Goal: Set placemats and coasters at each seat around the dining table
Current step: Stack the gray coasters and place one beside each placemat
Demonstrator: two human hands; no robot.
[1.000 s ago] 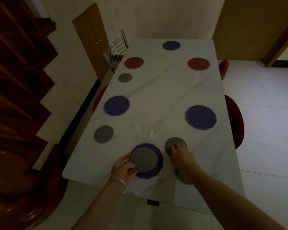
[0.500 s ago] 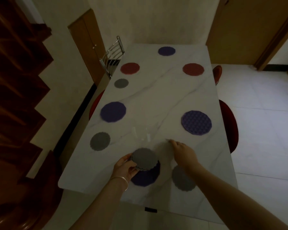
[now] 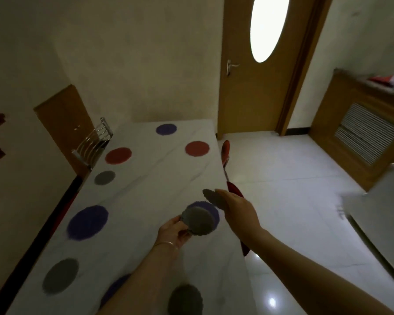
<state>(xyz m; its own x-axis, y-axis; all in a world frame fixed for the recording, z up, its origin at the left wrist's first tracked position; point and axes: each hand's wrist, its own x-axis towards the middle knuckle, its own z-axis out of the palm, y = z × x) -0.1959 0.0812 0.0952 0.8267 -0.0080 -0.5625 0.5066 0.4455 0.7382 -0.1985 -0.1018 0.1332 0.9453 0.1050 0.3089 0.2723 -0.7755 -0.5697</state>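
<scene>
Each hand (image 3: 173, 230) (image 3: 238, 206) gripping — grey coaster (image 3: 199, 221) (image 3: 212, 197)

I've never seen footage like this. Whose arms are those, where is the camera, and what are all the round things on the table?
No machine here: a person wears a wide-angle camera on the head, so you look down along their own arms. The left hand holds grey coasters, seemingly a small stack. The right hand holds one more grey coaster out over the white marble table. On the table lie round mats: purple placemats, red placemats, and smaller grey coasters already set beside some. Chairs stand along the sides. The picture is blurred because the head is moving.
</scene>
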